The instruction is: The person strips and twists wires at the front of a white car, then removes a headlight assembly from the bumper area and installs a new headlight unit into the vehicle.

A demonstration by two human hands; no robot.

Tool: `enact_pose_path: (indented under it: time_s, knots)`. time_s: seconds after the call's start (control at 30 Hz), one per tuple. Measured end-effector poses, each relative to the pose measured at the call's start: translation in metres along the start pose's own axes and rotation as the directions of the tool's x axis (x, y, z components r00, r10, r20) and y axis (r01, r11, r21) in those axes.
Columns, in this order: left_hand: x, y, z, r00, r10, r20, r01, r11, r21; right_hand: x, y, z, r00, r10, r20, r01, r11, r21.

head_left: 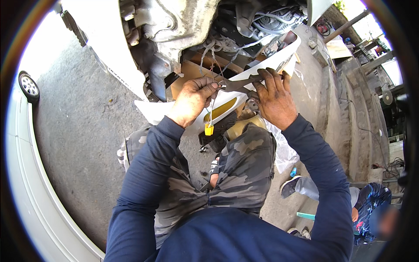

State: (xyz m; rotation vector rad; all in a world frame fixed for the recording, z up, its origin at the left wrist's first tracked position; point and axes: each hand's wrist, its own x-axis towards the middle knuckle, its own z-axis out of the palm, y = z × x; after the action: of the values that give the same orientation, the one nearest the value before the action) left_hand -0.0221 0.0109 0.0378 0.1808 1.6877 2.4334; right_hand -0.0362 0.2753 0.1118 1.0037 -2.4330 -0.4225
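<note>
White bumper [152, 112] slants across the front, cardboard [190, 72] behind it, clear plastic [283, 150] lower right; contents unclear. Right hand [276, 101] curled round dark tool [240, 84]; left hand [192, 102] pinched tight by the tool's tip, likely to steady the work: yellow connector [209, 129] dangles below, apparently on thin wires [211, 117] from that pinch.

Long-sleeved top [227, 236], plain dark navy. Left sleeve [142, 192] and right sleeve [318, 166] same navy, creased around elbows, close-fitting at wrists. Left hand [192, 100] and right hand [276, 97] bare, fingers grimy. Trousers [246, 161] loose, camouflage-patterned, blotches of grey, brown, black. Footwear [214, 165] dark, white marking on top, partly hidden.
</note>
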Motion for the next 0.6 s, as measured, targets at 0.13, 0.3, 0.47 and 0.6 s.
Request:
enact_pose_path:
  time_s: [0.13, 0.3, 0.47, 0.6]
  knots:
    - [0.0, 0.001, -0.002, 1.0, -0.015, 0.019, 0.016, 0.997, -0.077, 0.008, 0.006, 0.001, 0.995, -0.084, -0.056, 0.078, 0.992, -0.101]
    - [0.001, -0.001, -0.002, 0.999, -0.036, 0.041, 0.042, 0.987, -0.153, 0.013, 0.011, -0.007, 0.992, -0.122, 0.01, 0.122, 0.989, -0.085]
    - [0.002, -0.007, 0.004, 0.998, 0.045, -0.047, -0.044, 0.999, 0.014, 0.01, 0.006, -0.016, 0.973, -0.051, 0.227, 0.015, 0.987, 0.159]
    - [0.001, -0.013, 0.017, 0.96, 0.184, -0.212, -0.115, 0.947, 0.299, 0.008, -0.005, -0.021, 0.907, 0.01, 0.42, -0.198, 0.892, 0.406]
